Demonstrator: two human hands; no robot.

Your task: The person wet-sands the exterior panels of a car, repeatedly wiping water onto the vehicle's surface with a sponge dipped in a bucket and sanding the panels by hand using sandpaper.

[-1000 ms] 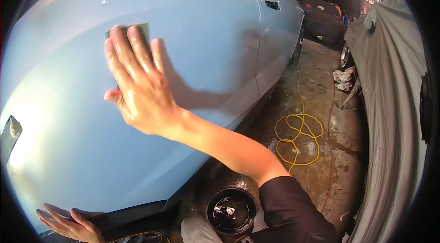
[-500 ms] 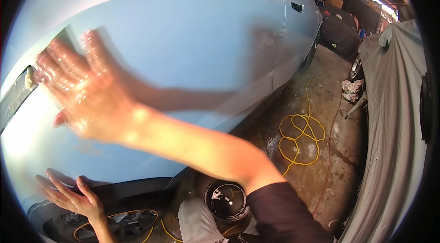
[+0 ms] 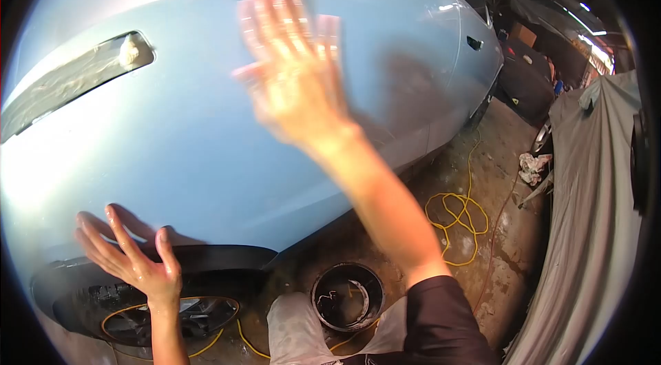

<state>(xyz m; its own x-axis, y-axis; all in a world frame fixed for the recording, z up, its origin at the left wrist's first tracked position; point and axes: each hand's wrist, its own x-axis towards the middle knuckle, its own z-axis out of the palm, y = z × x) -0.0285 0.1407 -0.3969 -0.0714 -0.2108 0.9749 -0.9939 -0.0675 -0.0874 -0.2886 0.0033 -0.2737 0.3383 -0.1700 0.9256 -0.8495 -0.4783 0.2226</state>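
Observation:
My right hand (image 3: 289,72), wet and blurred by motion, lies flat on the light-blue car body panel (image 3: 206,124). Its fingers press a thin grey sheet that looks like sandpaper (image 3: 310,5); only an edge of it shows around the fingertips. Lower left, my left hand (image 3: 138,262) is open with fingers spread, against the panel just above the dark wheel arch (image 3: 227,256). Nothing is in it. To the left of my right hand is a long recessed opening (image 3: 82,82) in the panel, with a pale lump (image 3: 129,51) at its end.
A black bucket (image 3: 319,310) with liquid in it stands between my knees. The wheel (image 3: 200,317) is below my left hand. A coiled yellow cord (image 3: 458,224) lies on the stained floor (image 3: 502,255). On the right hangs a grey cover sheet (image 3: 592,213).
My right hand has swept rightward across the panel, away from the recessed opening, with the sheet beneath it. The view has shifted too; my left hand stays spread near the wheel arch.

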